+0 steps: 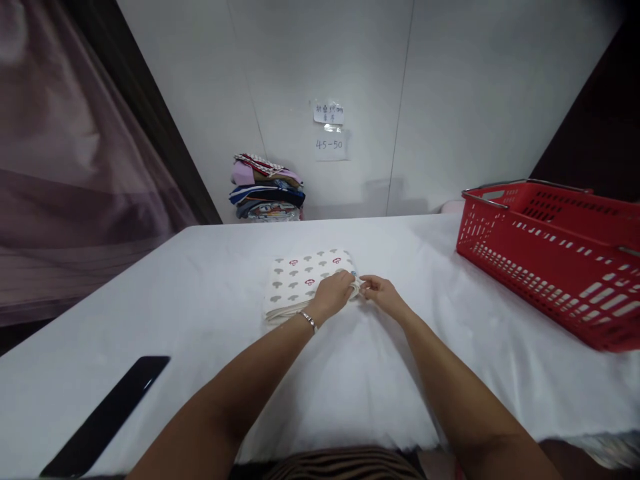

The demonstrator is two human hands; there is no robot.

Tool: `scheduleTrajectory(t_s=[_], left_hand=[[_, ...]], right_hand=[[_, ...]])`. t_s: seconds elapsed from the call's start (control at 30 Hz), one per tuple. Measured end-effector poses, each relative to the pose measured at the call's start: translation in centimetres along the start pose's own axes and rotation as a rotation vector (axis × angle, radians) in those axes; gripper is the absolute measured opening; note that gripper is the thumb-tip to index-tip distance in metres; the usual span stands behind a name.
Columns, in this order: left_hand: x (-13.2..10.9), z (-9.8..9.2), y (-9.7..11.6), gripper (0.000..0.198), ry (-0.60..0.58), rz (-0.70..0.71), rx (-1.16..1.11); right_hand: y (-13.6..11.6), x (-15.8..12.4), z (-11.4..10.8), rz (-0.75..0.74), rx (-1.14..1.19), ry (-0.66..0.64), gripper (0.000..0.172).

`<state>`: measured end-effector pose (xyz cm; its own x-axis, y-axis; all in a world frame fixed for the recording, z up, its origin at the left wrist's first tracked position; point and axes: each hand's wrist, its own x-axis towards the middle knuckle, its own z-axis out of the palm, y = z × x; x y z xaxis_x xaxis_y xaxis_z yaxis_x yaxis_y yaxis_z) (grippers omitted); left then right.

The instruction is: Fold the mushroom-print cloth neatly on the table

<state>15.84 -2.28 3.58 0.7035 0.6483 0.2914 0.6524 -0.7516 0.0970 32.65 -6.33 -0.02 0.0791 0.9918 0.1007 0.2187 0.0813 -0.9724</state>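
Note:
A white cloth (295, 277) printed with grey and red mushrooms lies folded into a flat rectangle in the middle of the table. My left hand (334, 293), with a silver bracelet at the wrist, rests over its right part, the fingers closed on the right edge. From the other side my right hand (383, 293) pinches the same edge, where the layers bunch up between both hands. A small blue patch shows there, too small to make out. The tips of my left fingers are partly hidden by the cloth.
A red plastic basket (530, 267) with metal handles stands on the right of the white-covered table (215, 287). A black flat slab (110, 413) lies at the front left. Beyond the far edge rises a stack of folded fabrics (267, 190) against the wall, near paper signs (331, 145).

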Motion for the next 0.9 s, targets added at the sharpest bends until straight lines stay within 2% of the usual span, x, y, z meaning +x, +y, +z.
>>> scheduleTrajectory(t_s=[0.07,0.13,0.3,0.43,0.6,0.73,0.9], left_hand=[[0.0,0.1,0.2,0.013,-0.005,-0.039,-0.029],[-0.2,0.3,0.2,0.013,-0.014,-0.079,-0.051],[-0.7,1.0,0.2,0.013,0.031,-0.144,-0.113],[-0.8,1.3,0.5,0.010,0.065,-0.174,-0.154],[-0.8,1.7,0.9,0.010,0.076,-0.190,-0.168],[-1.0,2.4,1.3,0.011,0.143,-0.180,-0.189],[-1.2,3.4,1.9,0.011,0.175,-0.215,-0.199]], right_hand=[[0.3,0.1,-0.5,0.086,-0.120,0.029,0.031],[0.5,0.1,-0.8,0.167,-0.191,-0.012,0.029],[0.5,-0.2,-0.9,0.251,-0.050,-0.165,0.023],[0.5,-0.3,-0.5,0.310,-0.137,-0.164,0.021],[0.5,-0.4,0.8,0.182,-0.484,0.001,0.015],[0.2,-0.5,1.3,0.176,-0.465,-0.036,0.016],[0.3,-0.7,0.8,0.219,-0.384,-0.104,0.017]])
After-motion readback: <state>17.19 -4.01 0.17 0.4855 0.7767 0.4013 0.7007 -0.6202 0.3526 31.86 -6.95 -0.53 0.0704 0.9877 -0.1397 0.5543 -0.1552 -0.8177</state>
